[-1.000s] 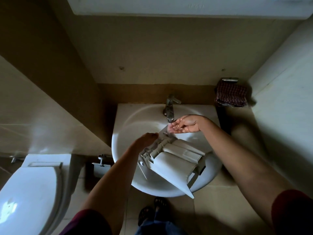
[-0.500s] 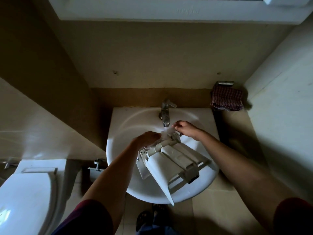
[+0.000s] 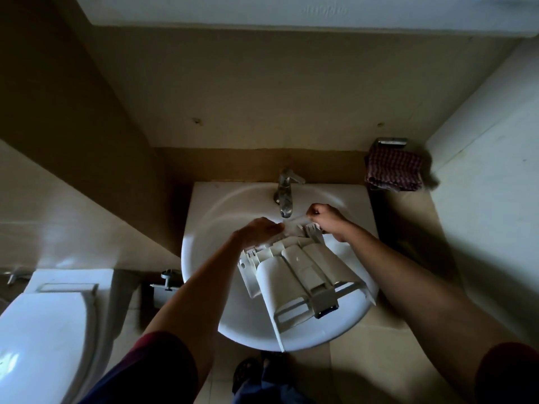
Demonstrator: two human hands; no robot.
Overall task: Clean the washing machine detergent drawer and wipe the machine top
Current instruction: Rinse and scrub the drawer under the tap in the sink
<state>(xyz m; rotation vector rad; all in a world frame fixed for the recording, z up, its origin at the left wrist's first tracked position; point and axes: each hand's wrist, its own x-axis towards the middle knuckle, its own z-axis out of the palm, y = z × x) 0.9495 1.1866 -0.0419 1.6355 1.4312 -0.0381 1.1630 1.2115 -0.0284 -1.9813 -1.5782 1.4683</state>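
Half done at best, I'd say: left hand (image 3: 259, 232) and right hand (image 3: 327, 220) both grip the detergent drawer (image 3: 294, 275) by its far end, under the tap (image 3: 284, 196) over the sink (image 3: 201, 287). Wiping the machine top comes later.

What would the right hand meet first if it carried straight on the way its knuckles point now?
The right hand points left across the sink; the faucet spout looks first in line, close ahead. Depth is unclear, so it might pass just below it.
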